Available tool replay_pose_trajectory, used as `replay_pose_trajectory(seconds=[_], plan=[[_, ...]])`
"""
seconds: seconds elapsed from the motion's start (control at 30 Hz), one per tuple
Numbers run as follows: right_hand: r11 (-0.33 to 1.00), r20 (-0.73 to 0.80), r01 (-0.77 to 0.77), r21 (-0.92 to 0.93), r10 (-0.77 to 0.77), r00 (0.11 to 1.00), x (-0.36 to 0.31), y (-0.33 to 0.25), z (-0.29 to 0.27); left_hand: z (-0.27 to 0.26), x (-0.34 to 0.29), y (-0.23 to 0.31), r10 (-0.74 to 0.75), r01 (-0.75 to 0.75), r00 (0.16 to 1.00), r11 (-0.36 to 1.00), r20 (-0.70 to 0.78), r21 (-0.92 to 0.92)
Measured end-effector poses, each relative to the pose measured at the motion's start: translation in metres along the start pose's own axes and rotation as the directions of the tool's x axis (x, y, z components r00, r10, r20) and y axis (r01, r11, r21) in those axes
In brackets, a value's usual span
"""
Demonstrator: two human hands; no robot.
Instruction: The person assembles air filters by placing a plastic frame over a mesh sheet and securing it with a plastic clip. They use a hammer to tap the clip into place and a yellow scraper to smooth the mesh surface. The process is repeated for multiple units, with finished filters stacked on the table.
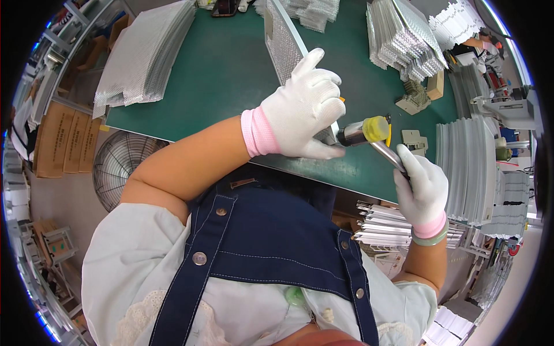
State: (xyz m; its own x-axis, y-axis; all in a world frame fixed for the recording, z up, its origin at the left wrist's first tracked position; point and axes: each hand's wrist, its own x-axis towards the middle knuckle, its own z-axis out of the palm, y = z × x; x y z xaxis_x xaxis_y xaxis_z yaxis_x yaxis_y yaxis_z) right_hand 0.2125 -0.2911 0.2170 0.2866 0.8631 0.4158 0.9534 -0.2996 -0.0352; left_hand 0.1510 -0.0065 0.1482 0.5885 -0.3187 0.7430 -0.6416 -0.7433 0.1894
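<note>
My left hand (303,112), in a white knit glove with a pink cuff, is closed around a silver-framed mesh panel (281,46). The panel stands on edge over the green table, and its lower end is partly hidden by my fingers. My right hand (424,181), gloved the same way, grips the metal handle of a mallet (375,129). One end of the mallet's head is yellow, the other black. The black end is right beside the panel's near corner; whether they touch I cannot tell.
Silvery mesh sheets are stacked at the table's left (147,55) and far right (404,43). Metal frame strips (464,167) line the right side. A small metal fixture (413,99) sits near a wooden block (435,85). Left of the table stand a floor fan (124,167) and cardboard (63,141).
</note>
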Motion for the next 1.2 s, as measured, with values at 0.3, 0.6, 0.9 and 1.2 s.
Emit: replay_pose_trajectory(seconds=[0.3, 0.6, 0.9, 1.2], plan=[[0.986, 0.084, 0.164, 0.01, -0.164, 0.983, 0.026, -0.009, -0.04, 0.004, 0.0, -0.002, 0.008, -0.008, 1.0, 1.0, 0.025, 0.012], [0.997, 0.327, 0.009, 0.074, -0.033, 0.944, 0.022, 0.004, -0.031, 0.002, -0.004, 0.0, -0.006, 0.005, 0.999, 1.0, -0.037, -0.022], [0.639, 0.071, -0.648, 0.415, 0.688, 0.723, -0.003, 0.086, 0.129, 0.006, -0.007, 0.004, -0.051, 0.051, 0.995, 0.999, -0.081, 0.0], [0.764, -0.597, -0.258, 0.592, 0.63, 0.497, 0.07, 0.206, -0.086, 0.013, 0.0, 0.004, -0.028, 0.031, 0.998, 0.998, -0.064, 0.045]])
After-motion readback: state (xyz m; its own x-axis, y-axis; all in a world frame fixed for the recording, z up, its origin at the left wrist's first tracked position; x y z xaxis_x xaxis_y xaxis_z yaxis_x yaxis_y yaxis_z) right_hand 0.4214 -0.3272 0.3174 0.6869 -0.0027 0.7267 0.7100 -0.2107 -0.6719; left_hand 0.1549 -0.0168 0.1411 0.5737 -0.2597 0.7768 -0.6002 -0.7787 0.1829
